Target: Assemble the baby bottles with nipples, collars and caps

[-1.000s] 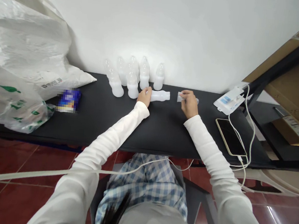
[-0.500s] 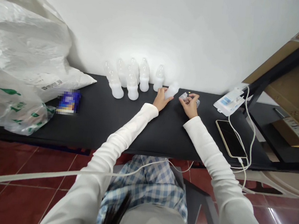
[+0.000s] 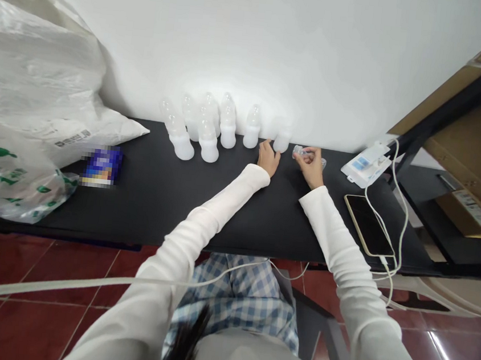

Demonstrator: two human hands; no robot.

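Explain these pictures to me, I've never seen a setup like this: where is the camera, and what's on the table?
There is no machine here: a person works with two bare hands, in white long sleeves. The one view comes from a camera worn on their head, looking forward and down. On the long black tabletop stand translucent white plastic bottles in a loose group by the wall. The right hand pinches a small clear plastic piece; the left hand holds nothing, resting beside the nearest bottle. A smartphone lies to the right.

Smartphone (image 3: pixel 368 225) on black table (image 3: pixel 113 206), white cable (image 3: pixel 404 220) attached; plastic sacks (image 3: pixel 33 66) left, blurred blue packet (image 3: pixel 102 166) beside.
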